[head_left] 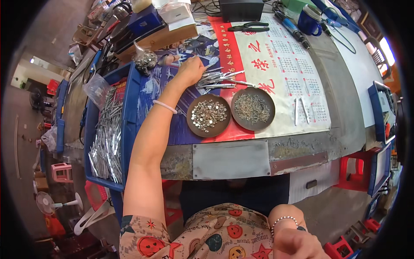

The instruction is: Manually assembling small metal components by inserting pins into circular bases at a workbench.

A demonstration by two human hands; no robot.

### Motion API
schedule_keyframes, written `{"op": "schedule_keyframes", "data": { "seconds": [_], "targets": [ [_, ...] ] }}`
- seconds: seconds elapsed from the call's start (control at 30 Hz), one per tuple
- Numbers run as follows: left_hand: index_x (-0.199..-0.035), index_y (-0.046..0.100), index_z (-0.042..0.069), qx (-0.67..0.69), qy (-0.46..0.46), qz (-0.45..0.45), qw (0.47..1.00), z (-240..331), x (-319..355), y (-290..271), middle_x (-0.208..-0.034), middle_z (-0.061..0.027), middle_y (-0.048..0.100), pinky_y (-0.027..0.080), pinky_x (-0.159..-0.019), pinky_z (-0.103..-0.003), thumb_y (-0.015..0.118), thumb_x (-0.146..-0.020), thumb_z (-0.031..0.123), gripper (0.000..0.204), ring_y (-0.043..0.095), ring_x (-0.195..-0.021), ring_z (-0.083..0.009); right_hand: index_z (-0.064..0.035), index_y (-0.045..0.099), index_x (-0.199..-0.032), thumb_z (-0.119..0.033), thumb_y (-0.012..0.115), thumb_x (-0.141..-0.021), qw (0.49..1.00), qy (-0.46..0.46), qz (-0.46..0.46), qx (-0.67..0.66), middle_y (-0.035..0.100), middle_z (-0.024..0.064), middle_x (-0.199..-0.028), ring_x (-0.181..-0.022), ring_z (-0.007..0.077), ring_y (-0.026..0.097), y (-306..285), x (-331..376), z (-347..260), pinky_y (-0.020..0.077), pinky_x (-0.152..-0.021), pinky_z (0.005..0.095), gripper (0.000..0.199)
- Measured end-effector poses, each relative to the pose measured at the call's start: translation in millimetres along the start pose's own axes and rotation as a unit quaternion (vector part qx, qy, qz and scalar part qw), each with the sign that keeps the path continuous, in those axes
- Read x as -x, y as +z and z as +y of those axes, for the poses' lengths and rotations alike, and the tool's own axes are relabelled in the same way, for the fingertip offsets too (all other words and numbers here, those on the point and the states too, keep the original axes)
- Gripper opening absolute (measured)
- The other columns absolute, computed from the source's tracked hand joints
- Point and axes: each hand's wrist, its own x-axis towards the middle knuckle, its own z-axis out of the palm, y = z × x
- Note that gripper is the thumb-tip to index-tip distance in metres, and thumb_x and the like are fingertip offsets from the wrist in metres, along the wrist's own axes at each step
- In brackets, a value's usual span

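Workbench covered by a printed calendar sheet [284, 69]: blue plastic bin [129, 125] of metal strips at left; left hand [189, 71] closes on thin silvery metal pieces [217, 80] spread just right of it; right hand [297, 246] near the lap, grip unclear.

Red-and-white calendar sheet [280, 73] across the bench; clear bag [145, 60] at far left.
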Motion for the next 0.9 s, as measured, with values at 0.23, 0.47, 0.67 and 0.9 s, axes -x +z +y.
{"op": "schedule_keyframes", "data": {
  "seconds": [0.23,0.47,0.67,0.9],
  "targets": [
    [-0.088,0.055,-0.001,0.031,-0.035,0.157,0.986,-3.7,12.8,-9.7,-0.086,-0.0228,0.063,0.046,-0.076,-0.044,0.060,-0.085,0.020,0.022,0.060,-0.085,-0.0390,-0.0119,0.053,-0.116,-0.007,0.062,-0.085,0.972,-0.207,0.111,0.026,0.051,-0.0004,-0.119,-0.113,0.0172,0.049,24.4,-14.3,11.9,0.0467,-0.088,0.0342,0.033],
    [-0.086,0.052,0.000,0.416,-0.010,0.234,0.879,72.3,115.9,-72.3,-0.074,-0.0037,0.058,0.046,-0.062,-0.022,0.055,-0.091,0.008,0.010,0.055,-0.067,-0.0084,-0.0101,0.056,-0.111,-0.004,0.065,-0.082,0.981,-0.183,0.066,-0.026,0.050,0.0012,-0.118,-0.114,0.0199,0.048,41.5,4.3,-4.2,0.0488,-0.085,0.0359,0.031],
    [-0.091,0.049,0.003,0.605,-0.049,0.165,0.778,123.6,241.5,-57.4,-0.078,-0.0030,0.056,0.044,-0.066,-0.021,0.053,-0.091,0.004,0.004,0.053,-0.070,-0.0076,-0.0095,0.053,-0.114,-0.004,0.067,-0.079,0.962,-0.248,0.115,0.003,0.050,0.0007,-0.118,-0.114,0.0186,0.049,63.5,-10.7,3.7,0.0487,-0.086,0.0355,0.038],
    [-0.100,0.052,0.000,0.694,-0.140,0.099,0.699,139.6,330.4,-28.8,-0.085,-0.0026,0.058,0.048,-0.071,-0.022,0.055,-0.091,0.002,0.009,0.057,-0.075,-0.0084,-0.0106,0.056,-0.104,-0.011,0.060,-0.086,0.994,-0.111,0.005,0.003,0.054,0.0057,-0.098,-0.087,0.0189,0.056,68.1,0.2,-11.7,0.0510,-0.072,0.0332,0.019]
  ]
}}
